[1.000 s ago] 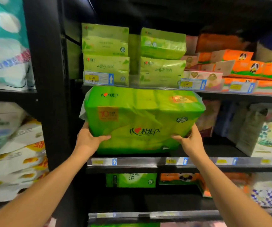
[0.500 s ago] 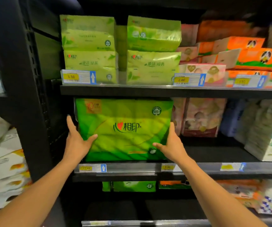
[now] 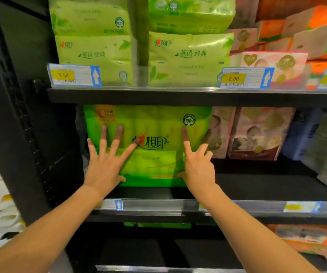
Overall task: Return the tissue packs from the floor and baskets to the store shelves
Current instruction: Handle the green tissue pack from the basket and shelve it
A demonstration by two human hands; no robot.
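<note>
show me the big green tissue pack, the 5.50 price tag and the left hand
big green tissue pack [image 3: 154, 154], head view, front face
5.50 price tag [image 3: 74, 75], head view, yellow price patch
left hand [image 3: 104, 164], head view, back of hand

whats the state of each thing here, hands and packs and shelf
left hand: open, fingers spread flat against the big green pack
right hand: open, index finger straight on the pack's front
big green pack: upright on the middle shelf
middle shelf: bare patch right of the pack
light green packs: stacked on the shelf above
</note>
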